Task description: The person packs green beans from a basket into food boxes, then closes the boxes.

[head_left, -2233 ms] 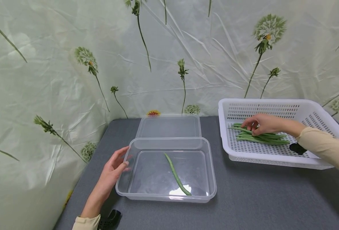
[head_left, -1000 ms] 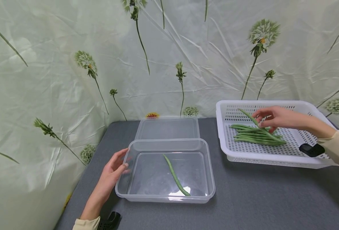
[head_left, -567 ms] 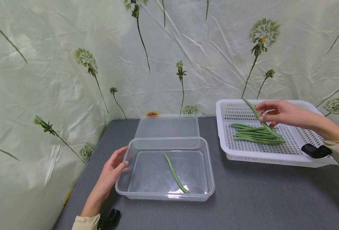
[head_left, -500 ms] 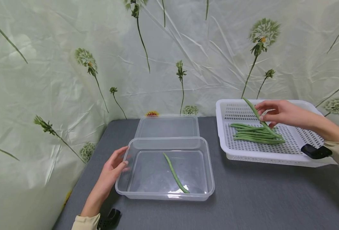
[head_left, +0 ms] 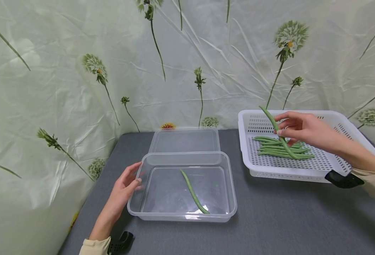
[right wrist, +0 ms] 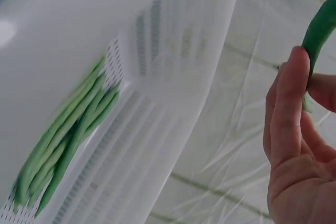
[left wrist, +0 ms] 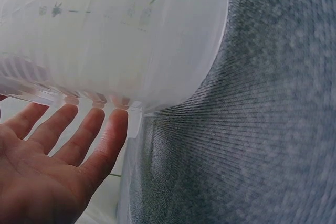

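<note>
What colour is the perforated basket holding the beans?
White basket, clearest in the head view.

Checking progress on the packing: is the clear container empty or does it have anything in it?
Not empty: the clear container holds one green bean lying on its bottom; its lid lies off behind it.

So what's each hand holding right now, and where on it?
Right hand pinches a green bean near its middle. Left hand holds nothing; its fingers touch the clear container.
</note>
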Motion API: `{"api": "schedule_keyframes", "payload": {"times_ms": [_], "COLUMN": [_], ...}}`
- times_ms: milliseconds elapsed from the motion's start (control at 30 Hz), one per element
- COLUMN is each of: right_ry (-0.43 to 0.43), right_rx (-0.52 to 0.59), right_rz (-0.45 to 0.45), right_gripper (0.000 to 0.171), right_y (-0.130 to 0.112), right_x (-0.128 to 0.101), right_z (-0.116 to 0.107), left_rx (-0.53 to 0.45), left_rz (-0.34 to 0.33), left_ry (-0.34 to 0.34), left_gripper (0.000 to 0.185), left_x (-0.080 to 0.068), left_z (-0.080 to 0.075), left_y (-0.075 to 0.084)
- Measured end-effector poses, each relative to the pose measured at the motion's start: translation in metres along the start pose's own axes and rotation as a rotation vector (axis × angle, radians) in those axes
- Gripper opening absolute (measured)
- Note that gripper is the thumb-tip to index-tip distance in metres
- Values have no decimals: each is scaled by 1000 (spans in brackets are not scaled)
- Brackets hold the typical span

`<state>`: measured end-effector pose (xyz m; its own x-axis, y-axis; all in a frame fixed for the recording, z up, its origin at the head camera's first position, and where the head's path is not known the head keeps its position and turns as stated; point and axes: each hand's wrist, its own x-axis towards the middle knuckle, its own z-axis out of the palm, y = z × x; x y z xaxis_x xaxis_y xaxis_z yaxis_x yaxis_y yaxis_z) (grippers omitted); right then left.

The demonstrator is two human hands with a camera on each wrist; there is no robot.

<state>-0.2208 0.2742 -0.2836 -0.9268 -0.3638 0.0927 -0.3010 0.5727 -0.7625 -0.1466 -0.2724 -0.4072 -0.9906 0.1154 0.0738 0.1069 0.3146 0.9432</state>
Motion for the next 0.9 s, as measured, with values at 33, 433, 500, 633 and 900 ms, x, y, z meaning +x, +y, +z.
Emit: {"api": "schedule_keyframes", "payload": {"times_ms": [33, 433, 500, 633, 900], "right_ry": [11, 82, 90, 95, 104], "right_rx": [4, 162, 180, 198, 263], "right_rz": [-11, -117, -123, -148, -209], "right_gripper": [40, 41, 40, 41, 41], "right_y": [-2, -29, -33, -39, -49], "right_x": [0, 1, 1, 1, -2], "right_z": [3, 40, 45, 56, 83], "left_rx": [-2, -4, -5, -7, -8], "left_rz": [2, 10, 12, 16, 15], "left_ry": [0, 2, 2, 1, -1], "left_gripper": [50, 50, 51, 50, 50], "left_x": [0, 0, 0, 0, 0], "left_z": [0, 0, 0, 0, -1], "left_y": [0, 0, -1, -1, -2]}}
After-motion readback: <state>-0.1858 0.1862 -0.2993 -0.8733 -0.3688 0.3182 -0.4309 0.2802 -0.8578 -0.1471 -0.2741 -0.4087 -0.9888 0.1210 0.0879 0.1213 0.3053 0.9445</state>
